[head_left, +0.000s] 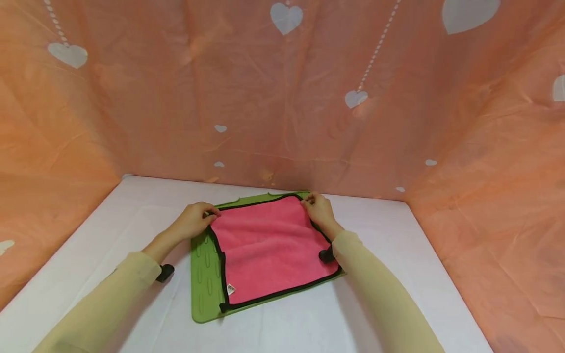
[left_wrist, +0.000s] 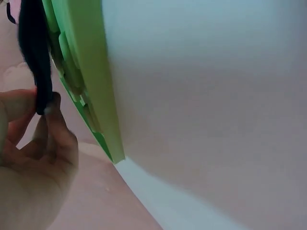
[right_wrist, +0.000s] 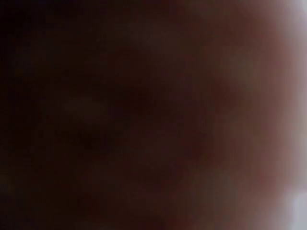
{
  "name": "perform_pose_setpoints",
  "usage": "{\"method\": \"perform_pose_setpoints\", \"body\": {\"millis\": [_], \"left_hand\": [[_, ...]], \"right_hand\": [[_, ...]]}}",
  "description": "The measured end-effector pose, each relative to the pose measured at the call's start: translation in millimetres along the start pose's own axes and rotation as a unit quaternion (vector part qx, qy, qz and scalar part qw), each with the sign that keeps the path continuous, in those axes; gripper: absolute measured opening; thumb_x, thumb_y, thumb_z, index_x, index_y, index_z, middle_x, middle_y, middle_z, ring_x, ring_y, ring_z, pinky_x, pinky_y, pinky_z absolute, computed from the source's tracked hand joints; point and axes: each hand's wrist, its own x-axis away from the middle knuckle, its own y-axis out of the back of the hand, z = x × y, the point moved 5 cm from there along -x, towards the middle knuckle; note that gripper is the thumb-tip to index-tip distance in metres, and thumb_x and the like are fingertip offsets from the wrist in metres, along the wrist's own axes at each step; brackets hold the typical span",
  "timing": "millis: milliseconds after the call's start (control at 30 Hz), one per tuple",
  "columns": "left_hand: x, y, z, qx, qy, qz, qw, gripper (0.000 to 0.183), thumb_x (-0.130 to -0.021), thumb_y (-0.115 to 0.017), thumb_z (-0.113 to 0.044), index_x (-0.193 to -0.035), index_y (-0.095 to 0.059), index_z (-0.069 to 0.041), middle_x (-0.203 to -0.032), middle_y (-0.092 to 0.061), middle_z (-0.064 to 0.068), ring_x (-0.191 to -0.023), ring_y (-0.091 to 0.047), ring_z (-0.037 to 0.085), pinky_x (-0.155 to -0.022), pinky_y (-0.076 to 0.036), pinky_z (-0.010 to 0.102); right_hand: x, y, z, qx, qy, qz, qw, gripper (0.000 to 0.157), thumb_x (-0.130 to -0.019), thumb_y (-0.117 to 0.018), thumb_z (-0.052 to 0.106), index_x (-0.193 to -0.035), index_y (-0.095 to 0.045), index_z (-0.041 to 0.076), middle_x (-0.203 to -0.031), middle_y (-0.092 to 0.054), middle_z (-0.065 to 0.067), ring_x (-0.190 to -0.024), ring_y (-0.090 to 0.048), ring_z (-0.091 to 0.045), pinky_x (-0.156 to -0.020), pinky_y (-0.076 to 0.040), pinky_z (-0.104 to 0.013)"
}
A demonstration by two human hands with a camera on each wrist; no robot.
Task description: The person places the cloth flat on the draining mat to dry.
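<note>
A pink cloth (head_left: 269, 250) with a black border is spread over a green mat (head_left: 202, 284), slightly wrinkled across its middle. At the cloth's far left corner my left hand (head_left: 197, 219) pinches the edge. The left wrist view shows thumb and fingers of that hand (left_wrist: 43, 148) closed on the dark border (left_wrist: 36, 52), beside the mat's green rim (left_wrist: 91, 72). My right hand (head_left: 320, 211) pinches the far right corner. A small white tag (head_left: 231, 289) shows near the cloth's near left corner. The right wrist view is dark and blurred.
The mat lies on a white table (head_left: 154, 206). Behind and at both sides hang orange sheets (head_left: 265, 113) with white hearts, meeting the table's far edge close behind the mat. Raised oval ridges mark the mat's exposed left strip.
</note>
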Motion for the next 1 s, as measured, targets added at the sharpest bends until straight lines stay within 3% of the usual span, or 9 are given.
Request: {"method": "perform_pose_setpoints", "body": {"millis": [200,400,733,900,1000], "left_hand": [[-13.1,-2.2,-2.0,-0.047,-0.020,-0.009,0.9986,0.029,-0.092,-0.068,-0.002,-0.119,-0.071,0.008,-0.114,-0.065,0.027,-0.105,-0.065,0.045,-0.095,-0.051,0.059],[-16.6,-6.6,-2.7,-0.093,0.009,0.051,0.9944,0.040,-0.094,-0.069,-0.010,-0.129,-0.066,0.010,-0.126,-0.060,0.030,-0.115,-0.062,0.049,-0.098,-0.051,0.060],[-18.4,-17.9,-5.3,-0.177,0.040,0.112,0.9770,0.047,-0.101,-0.059,-0.020,-0.142,-0.060,0.003,-0.140,-0.052,0.027,-0.124,-0.053,0.049,-0.096,-0.049,0.065],[-14.9,-17.8,-5.0,-0.173,0.027,0.078,0.9814,0.045,-0.103,-0.058,-0.021,-0.142,-0.060,0.002,-0.139,-0.051,0.029,-0.122,-0.053,0.049,-0.096,-0.049,0.064],[-7.8,-15.1,-7.1,-0.170,0.010,0.041,0.9845,0.046,-0.102,-0.062,-0.021,-0.141,-0.060,0.003,-0.140,-0.051,0.031,-0.121,-0.054,0.050,-0.097,-0.048,0.064]], "right_hand": [[-10.7,3.9,2.0,0.006,0.004,-0.007,1.000,0.014,-0.097,-0.065,0.008,-0.108,-0.070,0.003,-0.099,-0.078,-0.013,-0.097,-0.071,-0.032,-0.086,-0.054,-0.041],[-18.8,0.0,0.3,0.023,-0.005,0.018,1.000,0.017,-0.098,-0.065,0.009,-0.111,-0.071,0.001,-0.109,-0.076,-0.017,-0.106,-0.069,-0.036,-0.095,-0.052,-0.047],[-18.5,-0.3,0.7,0.063,-0.006,0.009,0.998,0.015,-0.094,-0.072,0.011,-0.107,-0.073,0.002,-0.105,-0.076,-0.014,-0.101,-0.071,-0.033,-0.091,-0.055,-0.046],[-16.0,5.8,3.5,0.083,0.000,0.001,0.997,0.024,-0.093,-0.074,0.019,-0.111,-0.072,0.003,-0.109,-0.075,-0.014,-0.103,-0.070,-0.035,-0.092,-0.054,-0.049],[-12.5,7.7,7.3,0.093,0.014,0.030,0.995,0.029,-0.096,-0.071,0.024,-0.117,-0.071,0.004,-0.118,-0.073,-0.014,-0.110,-0.068,-0.035,-0.096,-0.052,-0.050]]}}
